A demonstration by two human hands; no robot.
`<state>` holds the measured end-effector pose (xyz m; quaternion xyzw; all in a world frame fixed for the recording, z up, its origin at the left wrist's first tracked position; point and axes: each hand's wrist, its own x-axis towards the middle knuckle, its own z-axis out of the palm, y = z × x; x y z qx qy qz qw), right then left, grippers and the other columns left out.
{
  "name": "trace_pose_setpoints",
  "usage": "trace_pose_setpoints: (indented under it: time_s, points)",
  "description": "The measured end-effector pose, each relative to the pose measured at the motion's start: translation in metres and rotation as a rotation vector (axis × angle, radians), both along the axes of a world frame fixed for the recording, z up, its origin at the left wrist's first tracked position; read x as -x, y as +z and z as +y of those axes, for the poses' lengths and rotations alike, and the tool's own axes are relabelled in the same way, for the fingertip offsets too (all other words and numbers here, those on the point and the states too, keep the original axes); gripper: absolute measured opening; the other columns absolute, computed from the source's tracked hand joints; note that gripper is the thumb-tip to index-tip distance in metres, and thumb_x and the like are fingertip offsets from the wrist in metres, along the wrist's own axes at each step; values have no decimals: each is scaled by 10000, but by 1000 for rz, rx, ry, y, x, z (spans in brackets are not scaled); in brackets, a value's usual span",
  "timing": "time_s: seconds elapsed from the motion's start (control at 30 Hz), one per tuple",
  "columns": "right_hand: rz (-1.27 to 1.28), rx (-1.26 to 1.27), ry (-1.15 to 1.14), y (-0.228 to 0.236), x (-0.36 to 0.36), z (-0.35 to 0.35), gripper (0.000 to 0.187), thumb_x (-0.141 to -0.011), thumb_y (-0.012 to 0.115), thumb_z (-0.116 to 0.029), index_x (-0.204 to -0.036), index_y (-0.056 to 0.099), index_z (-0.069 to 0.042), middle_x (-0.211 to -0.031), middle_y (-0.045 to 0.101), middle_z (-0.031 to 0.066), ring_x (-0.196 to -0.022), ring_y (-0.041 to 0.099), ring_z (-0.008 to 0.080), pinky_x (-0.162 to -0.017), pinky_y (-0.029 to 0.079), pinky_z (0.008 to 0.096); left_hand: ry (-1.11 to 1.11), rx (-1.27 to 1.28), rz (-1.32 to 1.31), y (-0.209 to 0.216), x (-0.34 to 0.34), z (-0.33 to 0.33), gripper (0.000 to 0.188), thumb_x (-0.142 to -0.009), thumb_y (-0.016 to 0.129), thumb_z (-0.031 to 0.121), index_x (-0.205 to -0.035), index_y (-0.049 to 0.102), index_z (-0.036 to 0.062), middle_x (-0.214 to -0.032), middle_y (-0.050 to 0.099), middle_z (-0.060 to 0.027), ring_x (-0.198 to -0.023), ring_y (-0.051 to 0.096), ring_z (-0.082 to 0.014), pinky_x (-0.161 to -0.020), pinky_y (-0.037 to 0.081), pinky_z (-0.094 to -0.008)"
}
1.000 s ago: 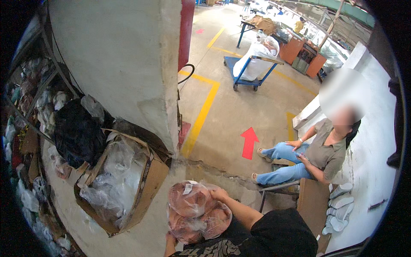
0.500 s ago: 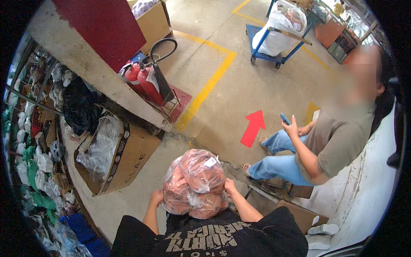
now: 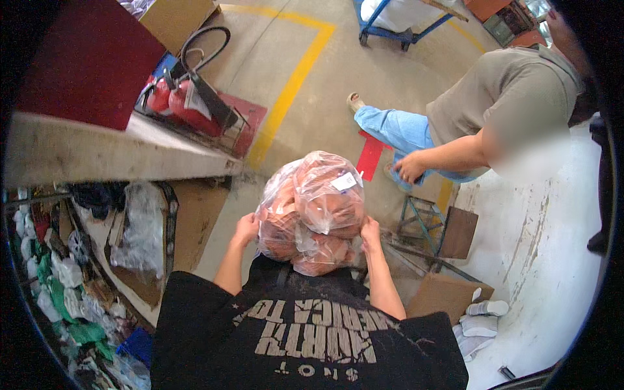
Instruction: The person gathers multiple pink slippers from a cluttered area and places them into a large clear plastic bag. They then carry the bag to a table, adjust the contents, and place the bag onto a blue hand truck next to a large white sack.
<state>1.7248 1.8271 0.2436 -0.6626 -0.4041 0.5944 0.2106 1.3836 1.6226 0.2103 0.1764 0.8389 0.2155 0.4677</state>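
Note:
A stack of clear plastic bags (image 3: 328, 195) filled with orange-brown items is held in front of my black shirt. A white label sticks to the top bag. What exactly is inside cannot be made out through the plastic. My left hand (image 3: 247, 229) grips the stack's left side, its fingers closed at the edge of the plastic. On the opposite side my right hand (image 3: 370, 234) is closed on the bags too, with its fingertips partly hidden. Both forearms are bent around the load.
Ahead to the right, another person in blue jeans (image 3: 396, 127) stands over a red floor arrow (image 3: 370, 158). Fire extinguishers (image 3: 185, 107) stand at left beside a wall end. A cardboard box (image 3: 198, 218), metal stand (image 3: 429, 224), blue cart (image 3: 383, 32) and yellow floor line (image 3: 292, 88) surround me.
My view has turned and shifted forward; the bags sit higher in the picture, still between both hands. The other person has stepped onto the arrow, one arm lowered; the phone no longer shows.

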Motion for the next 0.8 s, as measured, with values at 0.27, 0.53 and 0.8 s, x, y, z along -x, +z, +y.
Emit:
trace_pose_setpoints:
  time_s: [0.27, 0.53, 0.8]
  points:
    - [-198, -46, 305, -34, 74, 107, 280, -902, 529, -98, -1077, 708, 29, -916, 712, 85, -801, 622, 156, -665, 496, 336, -91, 94, 41, -11, 62, 69, 405, -976, 500, 380, -1061, 695, 36, -1057, 702, -239, -1030, 662, -416, -881, 506, -478]
    - [-253, 145, 380, -83, 36, 176, 301, -952, 551, -171, -1107, 702, 38, -932, 709, 70, -830, 620, 160, -726, 491, 325, -17, 233, -15, -15, 37, 124, 440, -968, 490, 397, -1109, 694, 33, -1140, 686, -239, -1100, 642, -409, -957, 491, -472]
    - [-134, 304, 373, -114, -42, 282, 404, -956, 491, -201, -1272, 620, 15, -1052, 684, 127, -956, 610, 228, -807, 491, 370, -130, 409, 85, 27, -28, 265, 415, -944, 489, 363, -1081, 715, 43, -1139, 689, -234, -1109, 650, -386, -970, 501, -466]
